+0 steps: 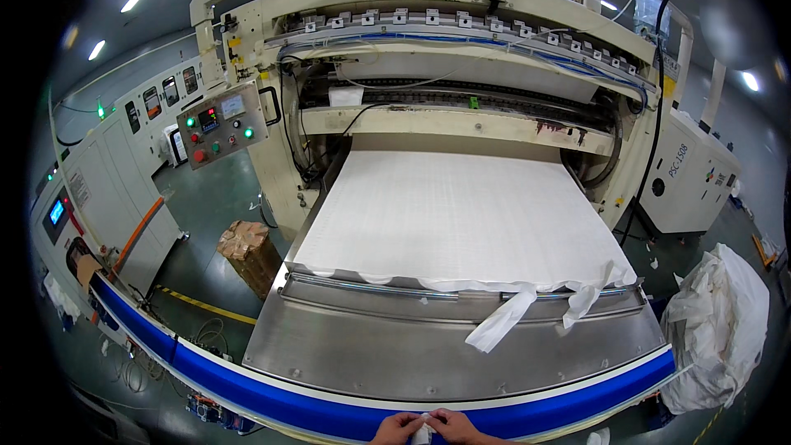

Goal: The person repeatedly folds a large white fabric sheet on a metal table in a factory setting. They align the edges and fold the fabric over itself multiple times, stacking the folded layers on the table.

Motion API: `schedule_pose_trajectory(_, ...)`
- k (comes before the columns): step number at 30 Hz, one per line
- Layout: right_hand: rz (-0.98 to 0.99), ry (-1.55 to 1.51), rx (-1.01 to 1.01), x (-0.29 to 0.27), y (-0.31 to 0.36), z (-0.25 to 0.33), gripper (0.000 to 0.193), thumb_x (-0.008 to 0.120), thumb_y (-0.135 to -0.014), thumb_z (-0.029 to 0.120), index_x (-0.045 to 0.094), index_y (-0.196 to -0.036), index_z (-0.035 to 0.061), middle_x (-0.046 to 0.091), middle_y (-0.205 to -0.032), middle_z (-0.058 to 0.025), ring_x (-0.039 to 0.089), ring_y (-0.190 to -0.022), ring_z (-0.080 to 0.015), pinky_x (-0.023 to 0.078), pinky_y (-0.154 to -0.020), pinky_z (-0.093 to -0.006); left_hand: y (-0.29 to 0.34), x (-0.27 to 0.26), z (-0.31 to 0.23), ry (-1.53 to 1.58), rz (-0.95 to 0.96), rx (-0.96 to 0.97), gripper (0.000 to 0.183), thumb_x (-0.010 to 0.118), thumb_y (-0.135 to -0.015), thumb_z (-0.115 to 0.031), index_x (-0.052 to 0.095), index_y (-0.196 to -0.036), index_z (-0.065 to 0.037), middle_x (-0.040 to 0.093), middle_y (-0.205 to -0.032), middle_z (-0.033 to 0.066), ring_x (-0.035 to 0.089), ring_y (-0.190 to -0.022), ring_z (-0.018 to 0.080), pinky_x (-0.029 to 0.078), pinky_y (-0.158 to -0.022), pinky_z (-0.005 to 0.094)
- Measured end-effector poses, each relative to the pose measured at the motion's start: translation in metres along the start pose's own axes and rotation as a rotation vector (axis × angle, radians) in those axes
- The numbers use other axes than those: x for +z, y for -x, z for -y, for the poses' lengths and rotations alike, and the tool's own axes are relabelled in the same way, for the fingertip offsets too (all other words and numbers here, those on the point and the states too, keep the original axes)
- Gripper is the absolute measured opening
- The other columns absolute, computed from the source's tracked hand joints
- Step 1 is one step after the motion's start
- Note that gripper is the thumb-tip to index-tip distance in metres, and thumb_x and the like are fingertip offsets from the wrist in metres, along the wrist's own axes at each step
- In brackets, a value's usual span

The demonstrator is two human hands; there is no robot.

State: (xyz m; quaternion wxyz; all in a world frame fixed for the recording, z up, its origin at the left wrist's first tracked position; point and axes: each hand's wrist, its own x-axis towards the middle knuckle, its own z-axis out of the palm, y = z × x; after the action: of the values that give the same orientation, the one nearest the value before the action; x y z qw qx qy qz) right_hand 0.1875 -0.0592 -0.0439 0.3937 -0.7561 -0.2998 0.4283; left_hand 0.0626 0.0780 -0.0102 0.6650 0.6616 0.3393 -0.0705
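Observation:
At the bottom edge, my left hand (397,428) and my right hand (455,427) come together with fingers pinched. Between their fingertips is a small piece of white paper (422,435), partly hidden by the fingers and cut off below. Both hands are over the blue belt (317,418) along the front of a steel table (428,346). Farther off, a wide white paper sheet (461,214) lies out of the machine, its near edge ragged. Two torn strips hang from that edge, one a loose strip (501,321) lying on the steel.
A large cream machine frame (478,119) spans the back, with a control panel (221,126) at its left. A brown wrapped drum (249,255) stands on the floor to the left. At the right is a big bag (715,321) of white material. A black cable (657,115) hangs down.

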Motion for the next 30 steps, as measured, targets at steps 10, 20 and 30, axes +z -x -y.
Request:
schedule_pose_trajectory(10, 0.054, 0.084, 0.043, -0.005, 0.004, 0.022, 0.044, 0.059, -0.087, 0.041, 0.06, -0.108, 0.0023, 0.066, -0.094, -0.0125, 0.063, -0.085, -0.0199, 0.048, -0.079, -0.0303, -0.018, -0.011, 0.035, 0.239, 0.035, 0.047, 0.027, 0.065, -0.088, -0.025, 0.062, -0.1, -0.001, 0.063, -0.087, 0.0025, 0.055, -0.078, 0.0088, 0.046, -0.072, 0.0245)
schedule_pose_trajectory(20, 0.063, 0.065, -0.05, 0.005, -0.004, -0.006, 0.038, 0.048, -0.093, 0.038, 0.059, -0.104, 0.0031, 0.064, -0.083, -0.0121, 0.06, -0.077, -0.0223, 0.047, -0.071, -0.0334, -0.02, -0.009, 0.033, 0.252, 0.112, 0.022, 0.029, 0.063, -0.089, -0.024, 0.058, -0.105, 0.0, 0.062, -0.09, 0.0034, 0.056, -0.08, 0.0098, 0.046, -0.074, 0.0247)
schedule_pose_trajectory(30, 0.1, -0.025, 0.021, 0.006, 0.001, -0.001, 0.036, 0.048, -0.094, 0.036, 0.059, -0.104, 0.0023, 0.063, -0.086, -0.0109, 0.06, -0.078, -0.0187, 0.047, -0.072, -0.0316, -0.013, -0.005, 0.028, -0.048, 0.086, 0.13, 0.03, 0.051, -0.095, -0.03, 0.056, -0.105, -0.002, 0.06, -0.089, 0.0057, 0.054, -0.08, 0.0124, 0.046, -0.071, 0.0287)
